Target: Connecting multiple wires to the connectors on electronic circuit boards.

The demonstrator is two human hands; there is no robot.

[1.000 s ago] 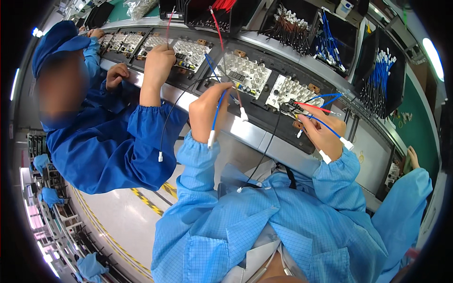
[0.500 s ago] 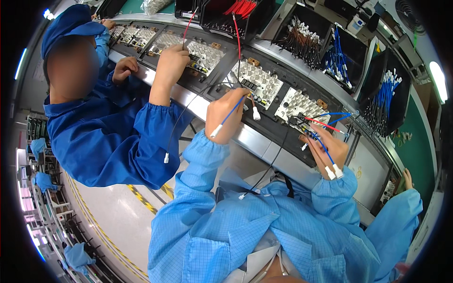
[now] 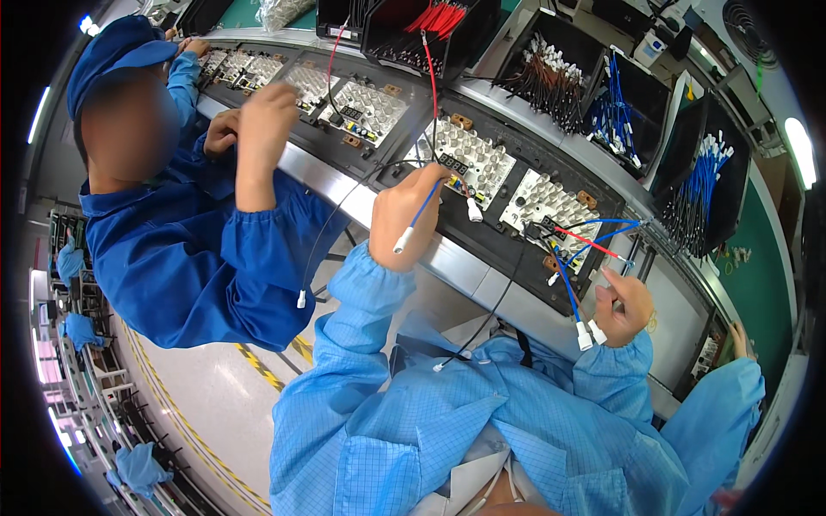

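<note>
At the front edge of the circuit board point(image 3: 483, 162), my left hand point(image 3: 406, 219) pinches a blue wire point(image 3: 422, 205); well apart, my right hand point(image 3: 624, 310), loosely curled, appears empty beside two white connectors point(image 3: 585, 336). Such wire should handle light and limp, best gripped near its end.

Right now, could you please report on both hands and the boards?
Left hand at near edge of circuit board, blue wire across hand, grip hidden. Right hand loosely open beside white connectors. Loose wires lie over the right-hand board.
</note>
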